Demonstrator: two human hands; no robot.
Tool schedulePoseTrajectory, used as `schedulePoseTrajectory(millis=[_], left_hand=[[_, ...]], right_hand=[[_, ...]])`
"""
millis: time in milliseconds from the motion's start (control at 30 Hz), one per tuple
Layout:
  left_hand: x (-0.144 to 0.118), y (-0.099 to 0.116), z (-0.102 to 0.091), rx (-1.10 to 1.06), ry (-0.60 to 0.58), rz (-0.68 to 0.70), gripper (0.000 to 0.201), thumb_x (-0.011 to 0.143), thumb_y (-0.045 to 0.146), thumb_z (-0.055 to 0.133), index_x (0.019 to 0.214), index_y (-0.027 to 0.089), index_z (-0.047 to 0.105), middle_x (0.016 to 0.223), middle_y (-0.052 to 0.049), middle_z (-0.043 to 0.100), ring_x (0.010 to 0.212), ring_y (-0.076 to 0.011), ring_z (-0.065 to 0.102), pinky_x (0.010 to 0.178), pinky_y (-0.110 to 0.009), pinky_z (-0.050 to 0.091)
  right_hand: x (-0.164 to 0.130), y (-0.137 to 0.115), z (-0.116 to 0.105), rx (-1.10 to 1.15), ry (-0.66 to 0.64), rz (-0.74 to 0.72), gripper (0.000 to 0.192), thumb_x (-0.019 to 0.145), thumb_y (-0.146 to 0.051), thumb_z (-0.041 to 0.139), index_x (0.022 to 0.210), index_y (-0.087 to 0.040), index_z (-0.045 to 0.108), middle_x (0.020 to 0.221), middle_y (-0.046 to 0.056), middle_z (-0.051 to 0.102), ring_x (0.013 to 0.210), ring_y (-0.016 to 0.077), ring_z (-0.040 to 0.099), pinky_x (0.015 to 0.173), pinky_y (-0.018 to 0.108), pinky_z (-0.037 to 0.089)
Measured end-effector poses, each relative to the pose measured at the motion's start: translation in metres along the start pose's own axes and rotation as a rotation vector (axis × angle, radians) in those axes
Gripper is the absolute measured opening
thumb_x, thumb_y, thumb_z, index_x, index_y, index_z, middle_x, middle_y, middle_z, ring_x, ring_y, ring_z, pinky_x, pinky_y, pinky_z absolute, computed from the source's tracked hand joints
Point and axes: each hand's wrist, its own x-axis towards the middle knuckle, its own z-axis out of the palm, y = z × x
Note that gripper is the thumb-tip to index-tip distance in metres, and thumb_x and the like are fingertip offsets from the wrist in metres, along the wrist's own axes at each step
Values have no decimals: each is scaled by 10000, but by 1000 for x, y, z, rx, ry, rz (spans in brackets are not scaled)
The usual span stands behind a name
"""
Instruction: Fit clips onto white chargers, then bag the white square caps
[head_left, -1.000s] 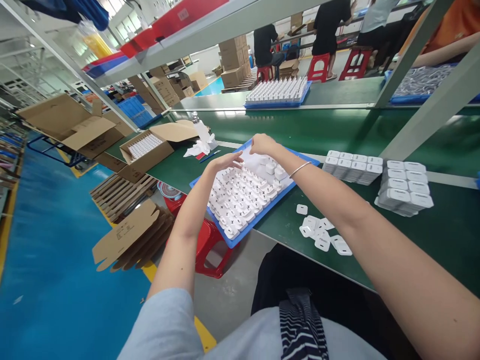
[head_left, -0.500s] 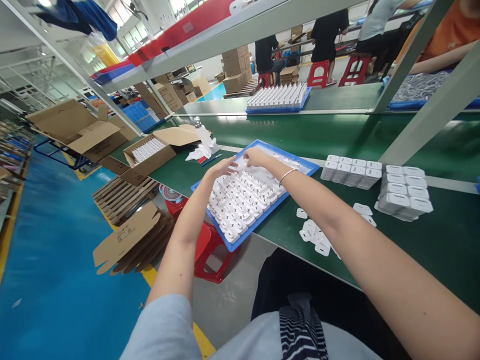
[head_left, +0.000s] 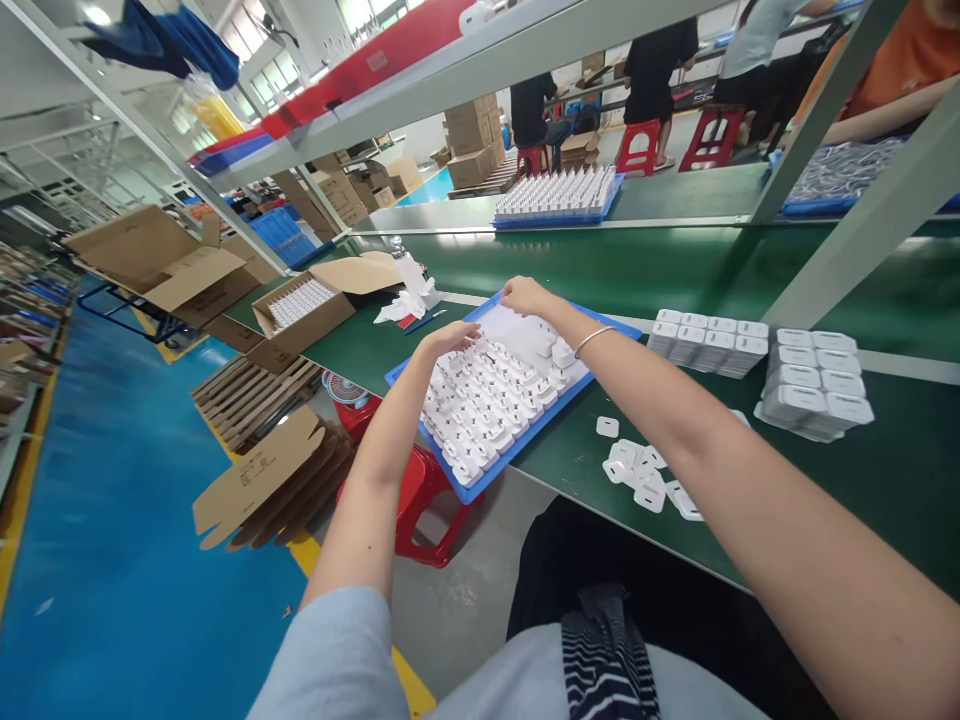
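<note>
The right hand (head_left: pixel 527 296) hovers over the far end of the blue tray (head_left: pixel 420 369), fingers curled downward; whether it pinches anything cannot be told. The left hand (head_left: pixel 451 340) lies at its 8 o'clock, palm down, fingers loosely spread and touching the white plugs (head_left: pixel 487 405), gripping nothing visible. The tray's long axis runs from 7 o'clock near the table edge up to 1 o'clock. Plugs fill the near rows; the far end under the right hand looks mostly bare, so the left hand is nearer the plugs. At 4 o'clock from the tray lie loose caps (head_left: pixel 641 475); at 3 o'clock, stacked white blocks (head_left: pixel 709 342). A carton (head_left: pixel 304 305) sits at 10 o'clock. Nothing stands between hands and tray.
</note>
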Motion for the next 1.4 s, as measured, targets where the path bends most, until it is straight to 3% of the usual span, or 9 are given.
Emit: schedulePoseTrajectory(millis=[133,367,667,800,967,1100,1233,1400], left_hand=[[0,8,1,42,9,39,317,936,363,590,1171,150,598,1169,-95,624,1004,-199,631,863,-399,555],[0,40,17,103,59,274,381,948,417,493,1207,156,593,1294,-92,591,1095,-231,653,1026,-353,438],[15,55,34,390,-149,101,394,941,461,550,1152,135,609,1169,-95,640,1040,-221,630,936,-451,512],[14,60,33,473,-174,38,433,943,507,522,1135,132,625,1155,-99,656,1068,-234,628,977,-469,482],[8,64,35,469,-182,65,499,945,509,456,1222,118,592,1264,-146,645,1081,-244,660,1000,-429,449],[6,63,34,453,-178,71,497,881,500,470,1118,102,649,1205,-175,680,1081,-313,671,984,-390,438],[8,61,30,405,-178,116,477,843,485,492,1107,119,645,1255,-169,654,1020,-306,700,975,-374,447],[3,56,25,312,-175,180,521,875,496,430,1241,147,558,1431,-163,519,1038,-281,704,957,-338,463]], right_hand=[[-19,12,-16,-130,-60,148,369,767,-277,795,1081,-90,741,1011,160,740,972,319,696,797,341,544],[-51,24,-7,-162,-177,202,481,829,-367,726,1241,-126,671,1116,138,723,850,270,713,714,330,556],[-50,35,8,-93,-241,155,671,692,-205,837,1314,-153,591,1265,181,623,958,332,690,690,346,592],[-53,44,8,-1,-351,134,593,705,-167,803,1265,-175,610,1192,151,638,884,289,703,620,324,601],[-57,46,8,80,-405,111,558,689,-129,795,1220,-151,624,1121,143,652,866,281,701,629,340,612],[-52,41,4,103,-366,107,582,698,-112,786,1249,-128,600,1113,157,656,896,302,700,664,366,617],[-40,27,4,125,-337,100,654,718,-156,797,1320,-122,545,1144,158,650,952,297,699,719,346,611],[-39,13,11,141,-493,125,687,571,-267,916,1156,-19,652,1020,183,694,884,329,720,762,402,601]])
